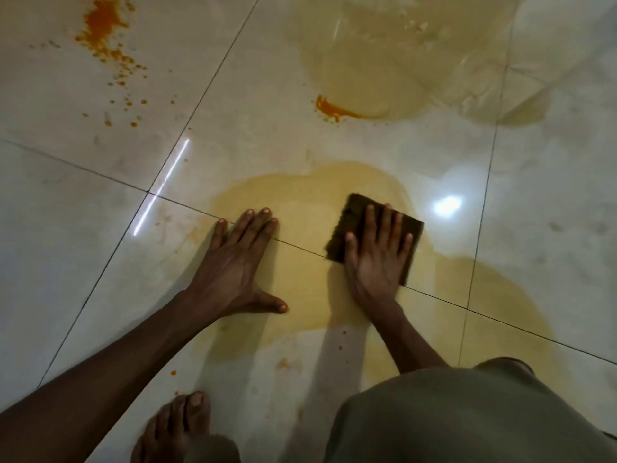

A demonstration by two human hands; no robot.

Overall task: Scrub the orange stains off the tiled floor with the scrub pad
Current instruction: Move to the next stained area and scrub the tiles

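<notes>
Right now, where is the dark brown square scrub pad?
Head view, right of centre: the dark brown square scrub pad lies under the flat right hand, on the yellowish wet patch.

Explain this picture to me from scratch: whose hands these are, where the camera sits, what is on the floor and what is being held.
There is no machine here. A person wears one wide-angle camera on the head, so you look down at their own arms. The left hand lies flat on the tiled floor, fingers straight, as if propping the body. The right hand presses flat on a dark scrub pad, which lies across a tile joint inside a yellowish wet patch. Nothing is gripped; the pad is only pressed down. Farther away, a bright orange stain with specks marks the upper left tile, and a smaller orange streak edges another pale puddle. A bare foot and grey clothing show at the bottom.
</notes>
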